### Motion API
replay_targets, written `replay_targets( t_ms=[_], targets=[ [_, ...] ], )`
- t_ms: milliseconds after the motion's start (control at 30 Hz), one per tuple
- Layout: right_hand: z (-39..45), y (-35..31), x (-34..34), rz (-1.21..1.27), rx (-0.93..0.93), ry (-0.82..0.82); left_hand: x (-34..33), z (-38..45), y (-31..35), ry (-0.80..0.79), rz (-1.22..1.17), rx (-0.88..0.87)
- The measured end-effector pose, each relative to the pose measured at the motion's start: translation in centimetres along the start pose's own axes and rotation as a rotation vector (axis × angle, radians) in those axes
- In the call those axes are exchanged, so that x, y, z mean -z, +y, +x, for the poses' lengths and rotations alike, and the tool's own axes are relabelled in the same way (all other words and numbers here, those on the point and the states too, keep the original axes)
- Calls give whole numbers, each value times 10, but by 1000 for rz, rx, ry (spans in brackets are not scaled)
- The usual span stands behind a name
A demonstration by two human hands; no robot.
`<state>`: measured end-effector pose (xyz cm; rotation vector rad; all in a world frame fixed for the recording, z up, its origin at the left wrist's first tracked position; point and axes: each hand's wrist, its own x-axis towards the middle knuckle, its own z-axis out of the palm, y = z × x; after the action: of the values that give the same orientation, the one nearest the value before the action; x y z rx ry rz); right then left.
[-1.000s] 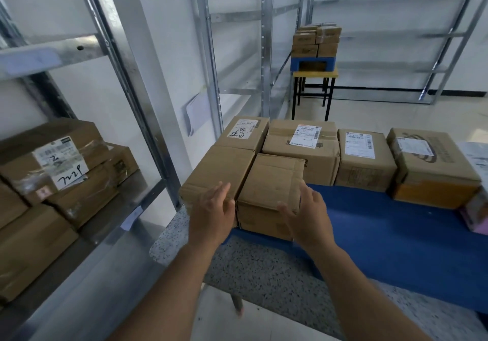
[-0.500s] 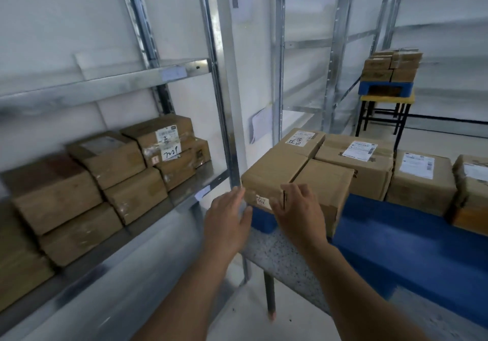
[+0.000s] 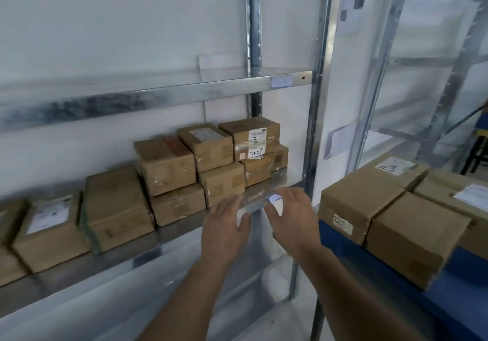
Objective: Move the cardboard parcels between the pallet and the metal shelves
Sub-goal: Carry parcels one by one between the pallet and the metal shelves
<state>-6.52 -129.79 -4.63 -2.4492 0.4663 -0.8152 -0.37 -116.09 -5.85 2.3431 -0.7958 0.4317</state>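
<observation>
Several brown cardboard parcels [image 3: 211,161] are stacked two high on the metal shelf [image 3: 266,194], with bigger parcels [image 3: 116,208] further left. My left hand [image 3: 227,224] and my right hand [image 3: 290,216] are held out side by side in front of the shelf's bare right end, fingers spread, holding nothing. The left fingertips are close to a small lower parcel [image 3: 224,183]. More parcels [image 3: 361,200] sit on the blue pallet [image 3: 396,277] to the right, apart from both hands.
An upright steel post [image 3: 314,129] stands between shelf and pallet. An upper shelf beam [image 3: 158,95] runs overhead. A second metal rack [image 3: 390,76] stands behind the pallet. A paper sheet [image 3: 336,142] hangs on the wall.
My view and both hands have swung left from the pallet parcels to the shelf. The hands left the parcel they touched and now hover empty before the shelf edge.
</observation>
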Motion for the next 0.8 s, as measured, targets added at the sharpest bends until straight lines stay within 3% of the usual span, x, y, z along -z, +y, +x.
replay_targets(
  t_ms=[267,433,800],
  targets=[
    [55,-76,-80,16,130,-81,45,32,-87,184,48,35],
    [90,-112,-125,37,128,-115,62,63,-149,136,7,223],
    [144,-141,-184,82,-23,-161,86,113,-217,153,-51,312]
  ],
)
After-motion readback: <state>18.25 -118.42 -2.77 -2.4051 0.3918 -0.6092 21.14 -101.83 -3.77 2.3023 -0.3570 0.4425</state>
